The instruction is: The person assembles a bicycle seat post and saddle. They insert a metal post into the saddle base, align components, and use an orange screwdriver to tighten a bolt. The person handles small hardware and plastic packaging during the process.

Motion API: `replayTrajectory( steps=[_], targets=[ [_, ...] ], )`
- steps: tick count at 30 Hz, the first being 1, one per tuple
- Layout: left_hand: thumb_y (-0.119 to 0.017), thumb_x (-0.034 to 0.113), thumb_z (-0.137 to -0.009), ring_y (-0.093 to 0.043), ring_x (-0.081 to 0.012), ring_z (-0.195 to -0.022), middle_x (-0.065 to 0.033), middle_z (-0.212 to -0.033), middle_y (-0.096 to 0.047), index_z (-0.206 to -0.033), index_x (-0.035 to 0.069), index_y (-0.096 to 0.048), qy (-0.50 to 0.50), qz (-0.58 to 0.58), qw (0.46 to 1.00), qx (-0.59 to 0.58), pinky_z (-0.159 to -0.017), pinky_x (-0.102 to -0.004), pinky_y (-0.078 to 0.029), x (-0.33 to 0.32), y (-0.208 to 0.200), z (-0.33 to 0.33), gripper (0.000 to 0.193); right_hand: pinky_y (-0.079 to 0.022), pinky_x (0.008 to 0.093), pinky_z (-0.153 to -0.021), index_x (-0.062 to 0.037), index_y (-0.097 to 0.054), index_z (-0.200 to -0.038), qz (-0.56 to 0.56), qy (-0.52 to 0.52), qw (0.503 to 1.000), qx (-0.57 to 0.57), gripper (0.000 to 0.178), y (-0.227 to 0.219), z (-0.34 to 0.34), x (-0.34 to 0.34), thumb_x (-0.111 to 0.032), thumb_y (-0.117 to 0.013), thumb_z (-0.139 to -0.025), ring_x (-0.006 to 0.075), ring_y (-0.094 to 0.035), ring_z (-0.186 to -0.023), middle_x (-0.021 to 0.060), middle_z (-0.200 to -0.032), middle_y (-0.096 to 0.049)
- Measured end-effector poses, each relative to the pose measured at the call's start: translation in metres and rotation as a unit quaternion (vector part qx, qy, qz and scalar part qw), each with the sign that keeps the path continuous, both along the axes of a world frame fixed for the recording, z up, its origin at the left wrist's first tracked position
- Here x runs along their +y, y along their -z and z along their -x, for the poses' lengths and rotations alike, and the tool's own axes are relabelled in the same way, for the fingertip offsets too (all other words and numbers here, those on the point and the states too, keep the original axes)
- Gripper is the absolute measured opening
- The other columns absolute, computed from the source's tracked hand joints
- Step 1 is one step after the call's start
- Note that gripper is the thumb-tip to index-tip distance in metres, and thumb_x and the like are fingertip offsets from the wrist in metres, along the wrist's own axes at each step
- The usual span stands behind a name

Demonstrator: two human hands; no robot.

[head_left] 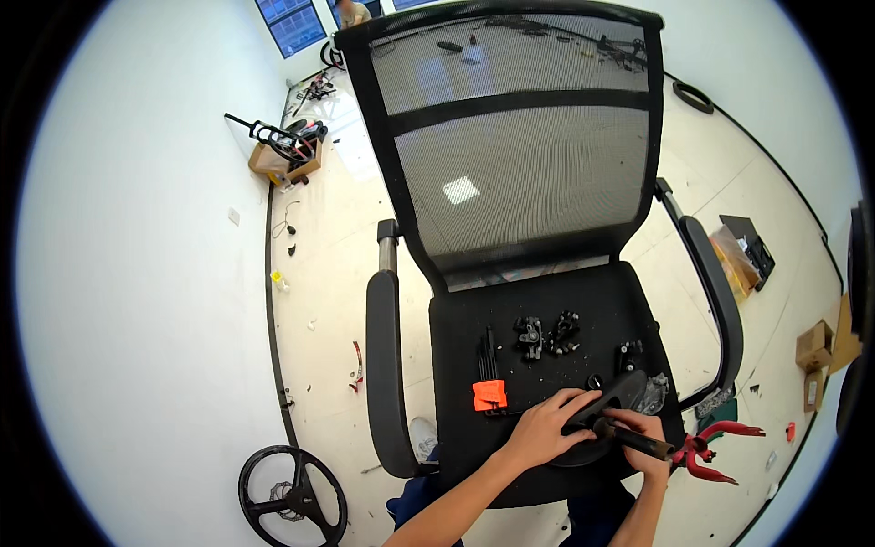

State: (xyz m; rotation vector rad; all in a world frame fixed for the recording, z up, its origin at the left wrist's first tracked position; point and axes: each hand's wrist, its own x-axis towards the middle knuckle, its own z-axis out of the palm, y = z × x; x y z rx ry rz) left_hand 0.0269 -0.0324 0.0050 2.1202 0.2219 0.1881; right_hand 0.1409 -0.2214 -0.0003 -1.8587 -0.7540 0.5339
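Note:
A black bicycle saddle (623,390) lies tilted over the front of the chair seat, with a dark seat post (645,443) sticking out to the right. My left hand (550,427) is closed over the saddle's left side, fingers on its edge. My right hand (645,436) is closed around the underside near the post clamp; the post hides part of its fingers. Just beyond lie a hex key set (489,387) in an orange holder, two black brake caliper-like parts (529,337), a small black part (627,354) and a crumpled clear bag (653,394).
The black mesh office chair (519,173) has armrests on both sides. A red fork (715,447) is right of my hands. A black spoked wheel (292,497) is at lower left. Boxes (814,346) stand at right; a carton of parts (290,157) sits along the left wall.

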Motion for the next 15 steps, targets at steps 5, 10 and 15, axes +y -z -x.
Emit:
replayTrajectory(
  steps=[5,10,15],
  targets=[
    [-0.077,0.039,-0.082,-0.063,-0.0309,-0.112,-0.0063,-0.13,-0.057,-0.139,0.021,-0.054,0.003,0.023,0.999,0.026,-0.091,-0.0384,-0.052,0.002,-0.004,-0.001,0.064,-0.05,0.0254,-0.07,0.0018,-0.071,-0.108,0.046,0.029,0.998,0.009,0.025,-0.009,-0.001,0.009,0.004,-0.06,-0.086,0.0123,-0.066,-0.074,0.0147,-0.085,-0.073],
    [-0.077,0.039,-0.082,-0.062,-0.0332,-0.113,-0.0087,-0.133,-0.055,-0.138,0.017,-0.053,-0.039,0.009,0.999,0.019,-0.091,-0.039,-0.052,0.008,-0.009,-0.002,0.066,-0.052,0.028,-0.072,0.0035,-0.072,-0.1,0.007,0.017,1.0,-0.02,0.039,-0.021,-0.009,0.018,0.007,-0.055,-0.065,0.0262,-0.072,-0.08,0.0206,-0.086,-0.072],
    [-0.079,0.038,-0.081,-0.062,-0.0343,-0.112,-0.0099,-0.133,-0.054,-0.137,0.014,-0.054,-0.047,-0.008,0.999,0.008,-0.091,-0.0397,-0.052,0.003,-0.008,-0.001,0.066,-0.051,0.0304,-0.067,0.0023,-0.072,-0.095,0.029,-0.014,0.994,-0.106,0.036,-0.021,-0.011,0.024,0.003,-0.055,-0.064,0.0276,-0.071,-0.074,0.021,-0.079,-0.069]
  ],
)
